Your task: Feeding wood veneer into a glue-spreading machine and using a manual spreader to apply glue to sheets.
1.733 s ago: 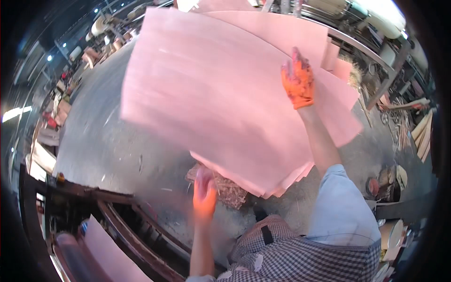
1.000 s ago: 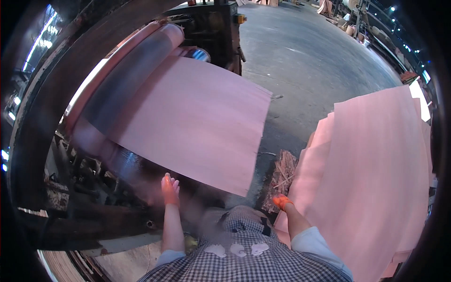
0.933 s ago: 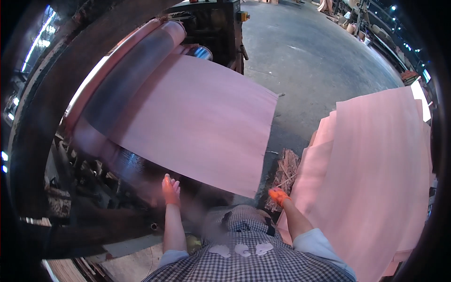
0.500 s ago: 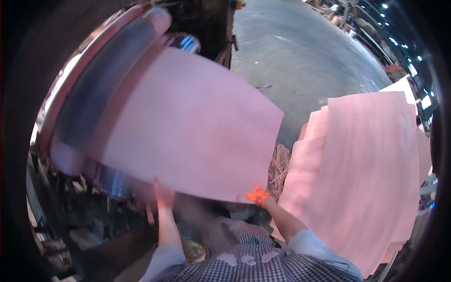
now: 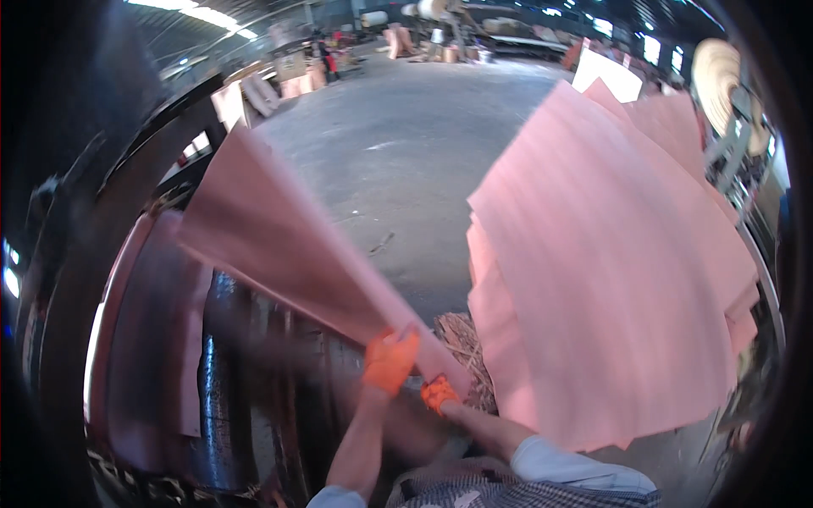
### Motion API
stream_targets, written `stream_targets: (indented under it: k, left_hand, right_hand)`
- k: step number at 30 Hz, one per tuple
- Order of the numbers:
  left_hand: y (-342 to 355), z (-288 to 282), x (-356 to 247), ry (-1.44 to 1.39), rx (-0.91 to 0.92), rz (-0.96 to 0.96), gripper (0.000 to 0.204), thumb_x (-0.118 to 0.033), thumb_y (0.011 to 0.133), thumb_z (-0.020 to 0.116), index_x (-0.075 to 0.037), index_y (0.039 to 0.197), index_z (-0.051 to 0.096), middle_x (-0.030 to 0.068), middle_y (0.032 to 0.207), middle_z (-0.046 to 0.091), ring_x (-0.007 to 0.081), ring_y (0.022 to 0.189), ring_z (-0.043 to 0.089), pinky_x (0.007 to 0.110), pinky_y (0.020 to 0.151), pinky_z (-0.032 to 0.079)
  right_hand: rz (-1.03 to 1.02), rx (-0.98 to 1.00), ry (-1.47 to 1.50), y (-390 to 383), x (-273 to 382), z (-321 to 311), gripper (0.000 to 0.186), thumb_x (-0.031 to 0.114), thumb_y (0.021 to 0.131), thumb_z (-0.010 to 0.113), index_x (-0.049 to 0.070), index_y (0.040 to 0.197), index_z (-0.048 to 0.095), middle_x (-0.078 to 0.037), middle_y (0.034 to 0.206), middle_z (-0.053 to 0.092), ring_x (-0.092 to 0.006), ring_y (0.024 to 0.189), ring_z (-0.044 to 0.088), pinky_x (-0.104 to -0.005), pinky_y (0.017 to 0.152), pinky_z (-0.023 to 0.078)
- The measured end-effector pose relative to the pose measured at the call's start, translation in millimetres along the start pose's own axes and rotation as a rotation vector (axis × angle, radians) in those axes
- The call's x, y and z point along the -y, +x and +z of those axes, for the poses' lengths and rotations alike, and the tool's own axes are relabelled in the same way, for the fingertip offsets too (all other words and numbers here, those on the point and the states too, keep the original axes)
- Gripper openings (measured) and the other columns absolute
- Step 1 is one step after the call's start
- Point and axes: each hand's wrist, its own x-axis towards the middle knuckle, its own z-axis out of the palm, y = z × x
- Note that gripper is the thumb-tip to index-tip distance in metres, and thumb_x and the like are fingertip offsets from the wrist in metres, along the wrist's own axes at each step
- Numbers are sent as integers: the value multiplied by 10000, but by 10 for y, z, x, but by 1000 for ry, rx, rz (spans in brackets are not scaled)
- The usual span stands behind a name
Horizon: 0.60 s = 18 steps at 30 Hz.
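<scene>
My left hand (image 5: 390,361), in a smeared orange glove, grips a pink sheet (image 5: 275,229) along its near part. Just right and below, my right hand (image 5: 439,393), also orange-gloved, is closed on that sheet's near end. The sheet is tilted, stretching away up and to the left, blurred along its edge. Left of it are the machine's dark roller (image 5: 144,330) and a glossy roller (image 5: 218,381), with a pink strip (image 5: 193,356) between them. A stack of pink sheets (image 5: 593,279) stands to my right. Scrap pieces (image 5: 461,347) lie on the floor beside my right hand.
A dark machine frame (image 5: 144,152) rises at the left. The grey concrete floor (image 5: 398,161) stretches ahead toward boards (image 5: 258,93) and machinery at the back. A large pale roll (image 5: 711,80) on a metal stand is at the right, behind the stack.
Since half a second ago both hands have closed on the sheet at the roller and drawn it rightward; it is now lifted and tilted. The view has swung up and right.
</scene>
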Motion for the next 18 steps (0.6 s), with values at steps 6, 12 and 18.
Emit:
stream_targets:
  k: [6, 12, 18]
  left_hand:
    - [395, 645, -2211, 65, 492, -3, 562, -367, 919, 547, -84, 1398, 467, 210, 994, 690, 376, 954, 656, 425, 844, 506]
    - [-187, 1144, -2352, -1149, 874, -14, 666, -71, 904, 634, -38, 1493, 325, 113, 1228, 614, 157, 1123, 583, 302, 960, 463]
    - [-702, 847, -1148, -489, 465, 67, 515, -68, 954, 586, -22, 1440, 420, 89, 1212, 605, 154, 1122, 565, 279, 980, 443]
  right_hand:
    - [-472, -53, -620, -110, -1370, 14, 266, 200, 882, 495, 68, 1032, 670, -129, 1034, 692, -308, 1015, 624, -398, 948, 461]
    - [147, -621, 361, -655, -2324, -503, 470, 424, 976, 386, 96, 1248, 584, -161, 1237, 632, -381, 1142, 588, -440, 1029, 422]
    - [810, -278, 434, -1394, -3246, -754, 430, 439, 855, 517, 67, 1007, 671, -149, 1141, 663, -269, 1041, 649, -355, 894, 510]
